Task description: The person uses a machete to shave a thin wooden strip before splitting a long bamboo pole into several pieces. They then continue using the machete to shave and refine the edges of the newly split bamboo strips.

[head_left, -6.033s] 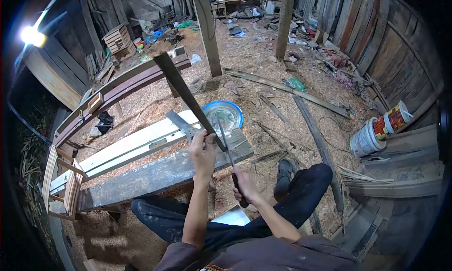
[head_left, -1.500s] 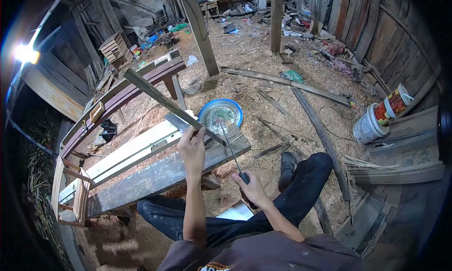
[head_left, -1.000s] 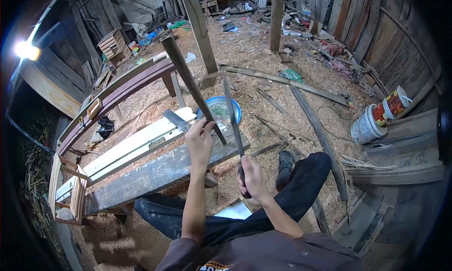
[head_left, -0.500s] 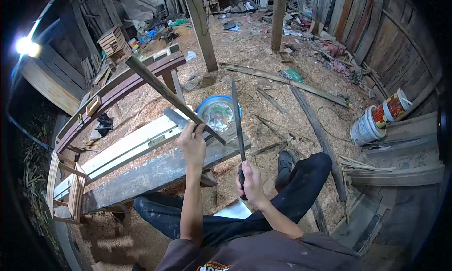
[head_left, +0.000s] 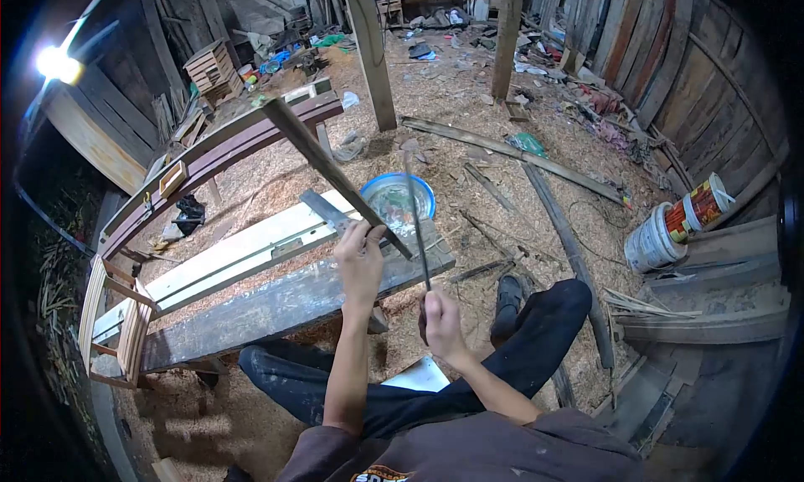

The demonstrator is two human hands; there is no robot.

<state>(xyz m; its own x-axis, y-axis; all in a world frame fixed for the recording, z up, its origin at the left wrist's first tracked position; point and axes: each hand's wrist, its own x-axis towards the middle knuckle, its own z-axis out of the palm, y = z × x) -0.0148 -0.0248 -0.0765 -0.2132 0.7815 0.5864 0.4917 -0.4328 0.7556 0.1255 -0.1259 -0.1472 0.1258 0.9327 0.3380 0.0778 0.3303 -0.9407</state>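
Observation:
My left hand (head_left: 360, 260) is closed around a long wooden stick (head_left: 322, 159) near its lower end. The stick leans up and to the left, its foot at the dark plank bench (head_left: 243, 319). In my right hand (head_left: 442, 324) is the handle of a machete (head_left: 416, 226), its long blade pointing up and away. The blade is narrow and slightly blurred in this view, and stands to the right of the stick, apart from it. Behind both is a blue-rimmed basin (head_left: 432, 201) with water in it.
A white board (head_left: 218, 260) and a grey flat bar (head_left: 322, 207) lie beyond the bench. Left is a slatted wooden frame (head_left: 134, 340). Wood shavings (head_left: 469, 97) cover the floor, with loose timbers (head_left: 561, 239). Stacked buckets (head_left: 662, 239) stand at right; two posts (head_left: 373, 72) rise behind.
The view has shifted a little. The stick's upper end and my left hand sit slightly further right. The machete blade has turned, showing a thinner profile, with its tip slightly lower.

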